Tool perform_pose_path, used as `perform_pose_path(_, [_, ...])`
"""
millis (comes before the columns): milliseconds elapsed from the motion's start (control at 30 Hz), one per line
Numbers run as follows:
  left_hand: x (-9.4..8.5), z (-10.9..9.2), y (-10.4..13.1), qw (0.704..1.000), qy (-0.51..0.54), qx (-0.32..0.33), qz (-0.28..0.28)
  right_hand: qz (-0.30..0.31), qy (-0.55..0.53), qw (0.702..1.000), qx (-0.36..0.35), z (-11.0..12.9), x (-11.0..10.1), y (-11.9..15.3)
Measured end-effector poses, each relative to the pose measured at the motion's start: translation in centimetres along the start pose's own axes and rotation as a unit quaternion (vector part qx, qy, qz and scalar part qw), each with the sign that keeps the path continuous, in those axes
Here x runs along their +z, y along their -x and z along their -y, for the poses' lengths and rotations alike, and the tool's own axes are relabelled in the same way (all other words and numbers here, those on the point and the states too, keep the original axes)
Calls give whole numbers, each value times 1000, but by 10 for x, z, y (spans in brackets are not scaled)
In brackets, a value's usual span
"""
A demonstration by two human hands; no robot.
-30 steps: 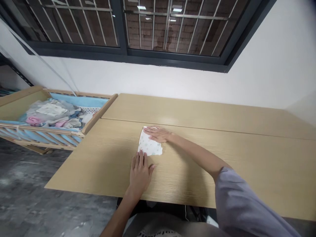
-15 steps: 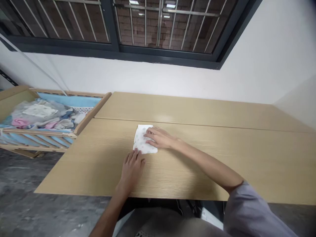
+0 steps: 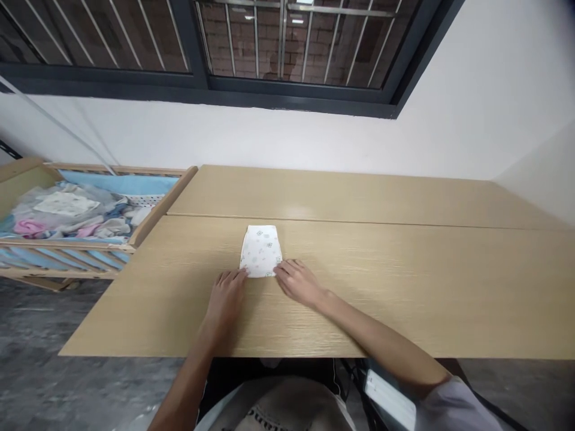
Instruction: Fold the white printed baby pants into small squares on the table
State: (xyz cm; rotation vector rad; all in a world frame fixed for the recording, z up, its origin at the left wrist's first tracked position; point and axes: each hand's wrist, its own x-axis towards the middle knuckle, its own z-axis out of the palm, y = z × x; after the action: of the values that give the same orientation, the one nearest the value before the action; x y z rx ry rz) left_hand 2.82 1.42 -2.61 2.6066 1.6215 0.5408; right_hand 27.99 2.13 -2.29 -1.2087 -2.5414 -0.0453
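Note:
A small white cloth (image 3: 260, 248) with a scattered pastel print lies flat on the light wooden table (image 3: 381, 287), narrower at its far edge than at its near one. My left hand (image 3: 227, 296) is at the near left corner, its fingertips closed on the edge. At the near right corner, the fingers of my right hand (image 3: 300, 281) are drawn together on the cloth. The thumbs are mostly hidden behind the hands.
Left of the table stands a wooden crib (image 3: 130, 239) holding rumpled clothes and a clear plastic bag (image 3: 67, 206). A barred window (image 3: 287, 99) is in the white wall behind. A white box-like object (image 3: 390, 400) sits below the table's front edge.
My right hand has moved from the top of the cloth toward me, to its near right corner. My left hand has shifted slightly left at the near left corner.

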Motion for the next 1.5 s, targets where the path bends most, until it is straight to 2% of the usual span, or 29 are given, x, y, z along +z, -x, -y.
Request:
perform_pose_path(133, [-16,-17,15,1000,-24,14,6,1,-61,997,57,19,-15,10])
perform_pose_path(267, [-31,-28,19,999,-8,-24,-23,10,-119,986,116,33,-37,12])
perform_pose_path(333, [-35,-29,8,998,4,-41,-39,7,-145,980,137,32,-46,3])
perform_pose_path(433, [-33,-25,-25,996,-3,-56,-63,-16,-167,970,176,16,-49,-19])
perform_pose_path(533, [-19,-18,-67,994,-37,-83,-64,-51,-157,959,228,-7,-37,-44])
perform_pose_path(633, [2,-11,-98,990,-53,-114,-63,-77,-125,951,271,-24,-14,-61])
perform_pose_path(700, [15,-8,-107,988,-55,-128,-63,-67,-103,948,294,-31,2,-66])
perform_pose_path(800, [30,-5,-110,987,-56,-141,-61,-37,-86,944,315,-36,19,-66])
perform_pose_path(967, [35,-4,-107,988,-45,-139,-59,-47,-107,942,316,-39,27,-63])
perform_pose_path(1067, [26,-6,-104,988,-34,-129,-71,-108,-122,939,302,-36,20,-61])
perform_pose_path(1167, [15,-11,-100,992,-9,-73,-104,-158,-103,952,241,-26,9,-60])
perform_pose_path(1233, [14,-15,-98,995,17,-7,-96,-121,-85,974,169,-17,6,-60])
perform_pose_path(1300, [21,-18,-94,998,31,33,-53,-54,-68,990,110,-10,8,-61])
perform_pose_path(1400, [38,-18,-87,1000,25,8,2,14,-52,994,96,-9,18,-59])
perform_pose_path(1500, [50,-14,-77,999,4,-36,11,26,-48,992,111,-17,23,-50])
